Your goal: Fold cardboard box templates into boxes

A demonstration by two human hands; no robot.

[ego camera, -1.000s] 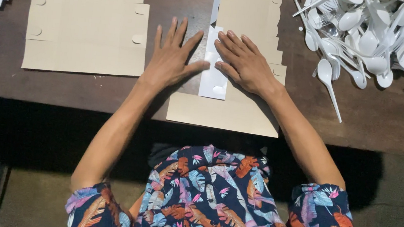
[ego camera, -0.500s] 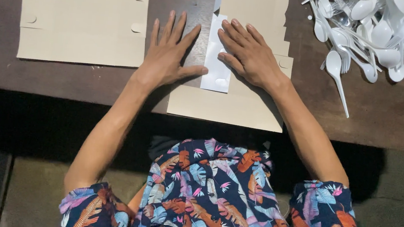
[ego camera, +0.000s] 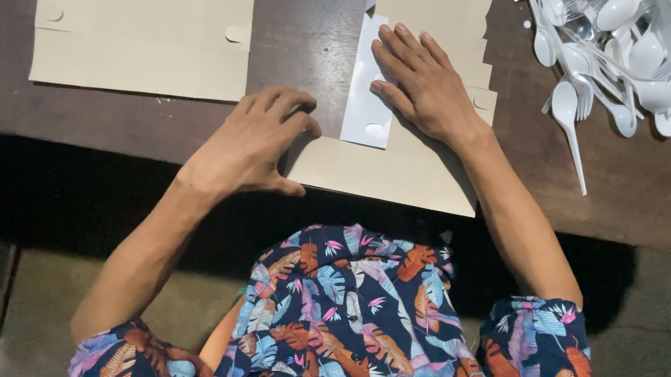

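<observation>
White strip (ego camera: 370,84), long & narrow w/ rounded notches on its edge, lies flat on top of the tan cardboard sheet (ego camera: 403,175) right in front of the person, along the sheet's left part. Right hand (ego camera: 425,86) rests on it: fingers (ego camera: 396,49) spread out flat, not gripping anything, tips pressing the strip's right edge and the cardboard under them. Strip's lower end sits just below the thumb of that hand.

Left hand (ego camera: 253,142) is just left of the strip, not touching it as far as I can see; fingers curled loosely, half closed, holding nothing, thumb tip at the near-left corner of the cardboard sheet.

Progress, judged from how things lie: strip looks placed & lined up on the sheet, being pressed down. Sheet itself is unfolded, flat on the table (ego camera: 302,35). More like sheets appear stacked under/behind it, beyond the right fingertips.

Further out: second stack of flat tan cardboard blanks (ego camera: 140,27) w/ round tabs, well left of the left fingers, untouched. Pile of white plastic spoons & forks (ego camera: 649,47) to the right of the right hand, apart from it, one spoon (ego camera: 570,126) lying loose nearest the wrist. None of the cutlery is in or on the cardboard yet.
</observation>
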